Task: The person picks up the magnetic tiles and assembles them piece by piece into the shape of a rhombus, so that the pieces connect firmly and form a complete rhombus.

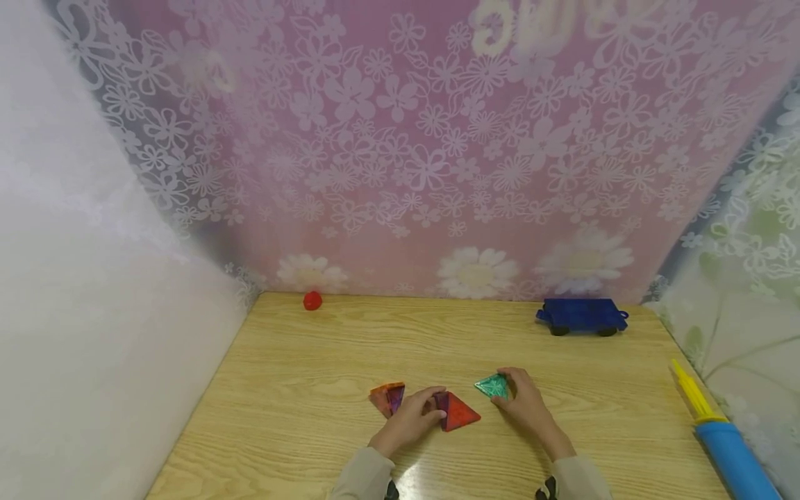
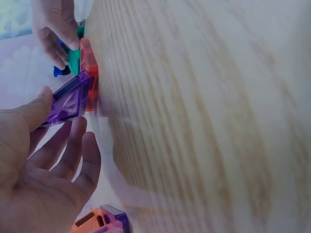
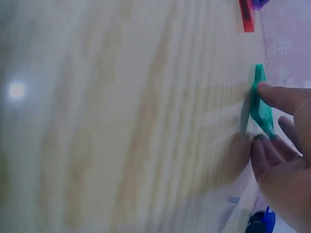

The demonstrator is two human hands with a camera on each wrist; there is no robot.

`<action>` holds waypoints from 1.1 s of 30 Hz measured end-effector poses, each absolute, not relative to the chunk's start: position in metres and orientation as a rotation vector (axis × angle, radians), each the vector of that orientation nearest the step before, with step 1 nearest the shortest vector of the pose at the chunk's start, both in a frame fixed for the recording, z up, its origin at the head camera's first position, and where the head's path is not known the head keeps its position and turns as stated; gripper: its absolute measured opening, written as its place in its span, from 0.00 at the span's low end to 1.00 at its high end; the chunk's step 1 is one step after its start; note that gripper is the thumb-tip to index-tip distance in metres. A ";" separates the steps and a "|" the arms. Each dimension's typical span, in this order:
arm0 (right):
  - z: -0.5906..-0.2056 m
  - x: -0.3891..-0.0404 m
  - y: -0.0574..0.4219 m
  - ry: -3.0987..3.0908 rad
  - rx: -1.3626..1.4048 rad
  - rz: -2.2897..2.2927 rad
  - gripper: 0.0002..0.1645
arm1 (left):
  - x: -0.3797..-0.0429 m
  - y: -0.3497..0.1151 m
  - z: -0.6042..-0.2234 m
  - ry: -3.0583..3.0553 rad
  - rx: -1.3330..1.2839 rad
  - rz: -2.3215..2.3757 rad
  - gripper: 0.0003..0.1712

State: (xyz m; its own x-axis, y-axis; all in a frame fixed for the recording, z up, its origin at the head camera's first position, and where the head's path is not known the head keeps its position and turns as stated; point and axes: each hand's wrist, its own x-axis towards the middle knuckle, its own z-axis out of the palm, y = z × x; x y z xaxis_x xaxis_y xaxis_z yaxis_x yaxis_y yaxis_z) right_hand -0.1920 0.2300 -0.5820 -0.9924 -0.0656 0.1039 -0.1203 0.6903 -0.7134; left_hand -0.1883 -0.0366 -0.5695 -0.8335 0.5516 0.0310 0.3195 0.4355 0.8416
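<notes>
My left hand (image 1: 412, 420) pinches a purple translucent magnetic tile (image 2: 68, 103) between thumb and fingers. In the left wrist view the tile stands tilted, its far edge at a red triangular magnetic tile (image 1: 461, 412) that lies on the table. To the right, my right hand (image 1: 530, 408) grips a green triangular magnetic tile (image 1: 491, 385) by its right side, thumb and fingers on opposite edges. In the right wrist view the green tile (image 3: 261, 104) is held low, close over the wood. Left of my left hand is a small group of orange and purple tiles (image 1: 384, 397), partly hidden by the hand.
A blue toy wagon (image 1: 582, 316) with dark wheels stands at the back right of the wooden table (image 1: 300, 430). Near the back left sits a small red ball-like piece (image 1: 312, 301). A blue and yellow pump (image 1: 731, 451) lies along the right edge. Patterned walls border the table.
</notes>
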 end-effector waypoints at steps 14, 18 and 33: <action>-0.583 -0.186 0.218 -2.806 0.072 1.376 0.39 | -0.189 -0.035 -0.573 2.438 0.716 1.354 0.29; -0.581 -0.183 0.210 -2.732 0.075 1.454 0.38 | -0.189 -0.035 -0.572 2.450 0.733 1.352 0.28; -0.578 -0.172 0.182 -2.651 0.114 1.503 0.38 | -0.189 -0.034 -0.572 2.468 0.740 1.338 0.27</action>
State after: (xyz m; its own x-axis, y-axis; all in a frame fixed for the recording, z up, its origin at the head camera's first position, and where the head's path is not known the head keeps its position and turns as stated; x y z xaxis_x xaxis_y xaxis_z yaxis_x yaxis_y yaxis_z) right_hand -0.1723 0.1820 -0.5775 -0.9930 -0.0195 0.1162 -0.1097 0.5126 -0.8516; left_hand -0.1894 -0.0337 -0.5719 -0.8438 0.5358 0.0309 0.3184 0.4535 0.8324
